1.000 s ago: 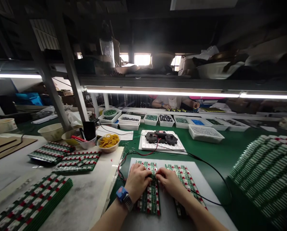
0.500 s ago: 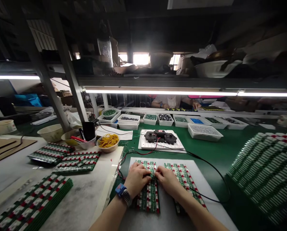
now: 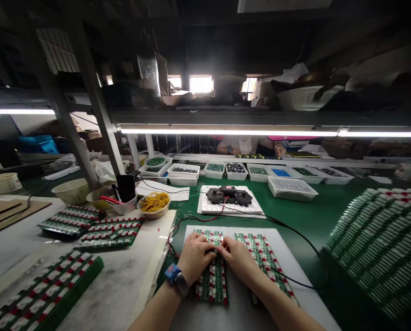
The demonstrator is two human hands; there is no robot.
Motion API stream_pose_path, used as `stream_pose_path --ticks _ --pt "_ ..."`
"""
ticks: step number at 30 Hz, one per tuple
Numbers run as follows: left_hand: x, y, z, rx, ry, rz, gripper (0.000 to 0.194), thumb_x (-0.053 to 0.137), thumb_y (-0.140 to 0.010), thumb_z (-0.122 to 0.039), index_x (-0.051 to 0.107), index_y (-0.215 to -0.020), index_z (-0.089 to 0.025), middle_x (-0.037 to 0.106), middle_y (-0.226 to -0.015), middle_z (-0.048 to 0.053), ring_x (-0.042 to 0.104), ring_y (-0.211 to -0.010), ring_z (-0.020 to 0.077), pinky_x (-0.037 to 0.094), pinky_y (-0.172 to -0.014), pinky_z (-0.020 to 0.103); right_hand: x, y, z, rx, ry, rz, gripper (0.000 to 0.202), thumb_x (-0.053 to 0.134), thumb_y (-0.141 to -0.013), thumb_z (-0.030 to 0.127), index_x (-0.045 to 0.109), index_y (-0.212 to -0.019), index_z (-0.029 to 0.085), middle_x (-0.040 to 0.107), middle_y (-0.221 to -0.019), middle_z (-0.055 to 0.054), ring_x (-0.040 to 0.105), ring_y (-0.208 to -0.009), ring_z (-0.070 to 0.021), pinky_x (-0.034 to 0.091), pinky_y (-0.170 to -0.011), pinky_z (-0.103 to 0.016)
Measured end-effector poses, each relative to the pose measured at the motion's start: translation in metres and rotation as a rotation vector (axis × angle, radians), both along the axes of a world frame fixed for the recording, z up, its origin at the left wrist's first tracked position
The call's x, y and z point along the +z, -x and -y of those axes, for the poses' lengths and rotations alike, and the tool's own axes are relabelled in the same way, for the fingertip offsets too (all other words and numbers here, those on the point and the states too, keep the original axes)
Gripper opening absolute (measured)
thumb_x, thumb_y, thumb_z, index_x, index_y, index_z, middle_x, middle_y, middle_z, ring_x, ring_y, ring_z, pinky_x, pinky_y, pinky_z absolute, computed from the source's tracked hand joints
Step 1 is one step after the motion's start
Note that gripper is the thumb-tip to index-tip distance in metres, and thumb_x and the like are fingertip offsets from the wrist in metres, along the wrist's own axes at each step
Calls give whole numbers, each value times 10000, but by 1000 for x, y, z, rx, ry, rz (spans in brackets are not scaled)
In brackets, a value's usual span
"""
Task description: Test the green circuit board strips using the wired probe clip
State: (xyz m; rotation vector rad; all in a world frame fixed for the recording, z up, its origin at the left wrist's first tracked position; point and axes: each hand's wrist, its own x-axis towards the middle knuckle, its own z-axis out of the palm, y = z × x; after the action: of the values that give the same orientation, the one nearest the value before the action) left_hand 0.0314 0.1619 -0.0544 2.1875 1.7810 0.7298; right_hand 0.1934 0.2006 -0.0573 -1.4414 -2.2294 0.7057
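Note:
A green circuit board panel (image 3: pixel 211 282) with red and white parts lies on a pale mat (image 3: pixel 238 317). My left hand (image 3: pixel 196 257), with a blue-faced watch (image 3: pixel 173 272) at the wrist, rests on this panel, its fingers bent together near the middle. From the right, my right hand (image 3: pixel 236 258) meets it, thumb and forefinger pinched at the panel; whatever lies between the fingertips of either hand is too small to make out. Beside it, partly under my right forearm, is a second panel (image 3: pixel 260 248).
Behind the mat, a black device with wires (image 3: pixel 229 196) sits on a white tray (image 3: pixel 205 209). Boards are stacked left (image 3: pixel 50 289) and right (image 3: pixel 381 248). Yellow bands (image 3: pixel 155 202) fill a bowl. Bins of small parts (image 3: pixel 293 187) line the back. A person's hand (image 3: pixel 279 150) shows beyond.
My right hand has shifted slightly left, so its fingertips now touch or nearly touch those of my left hand. My left hand stays in nearly the same place.

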Motion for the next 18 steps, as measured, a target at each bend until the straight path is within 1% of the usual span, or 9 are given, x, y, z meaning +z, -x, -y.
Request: stream_pose_path --ticks 4,10,18 --pt "2 0 1 -12 2 -28 167 647 -822 -233 753 -936 -295 677 -860 13 483 -959 237 378 -909 363 -1 -2 -2 13 -20 10 224 461 -917 190 582 -729 181 651 -723 -39 566 -680 -174 321 -603 -241" --pt "1 0 0 -20 -9 -24 142 651 -820 -232 754 -907 -278 671 -852 12 479 -943 236 379 -898 357 0 -3 -7 8 67 -33 155 499 -866 165 609 -759 182 664 -741 -34 586 -726 -183 360 -638 -235" --pt "-5 -1 -1 8 -18 27 155 651 -795 -195 754 -877 -276 652 -822 14 491 -921 227 398 -876 351 -5 -3 -8 15 40 -40 170 476 -861 153 596 -745 184 668 -746 -38 598 -739 -188 362 -644 -243"
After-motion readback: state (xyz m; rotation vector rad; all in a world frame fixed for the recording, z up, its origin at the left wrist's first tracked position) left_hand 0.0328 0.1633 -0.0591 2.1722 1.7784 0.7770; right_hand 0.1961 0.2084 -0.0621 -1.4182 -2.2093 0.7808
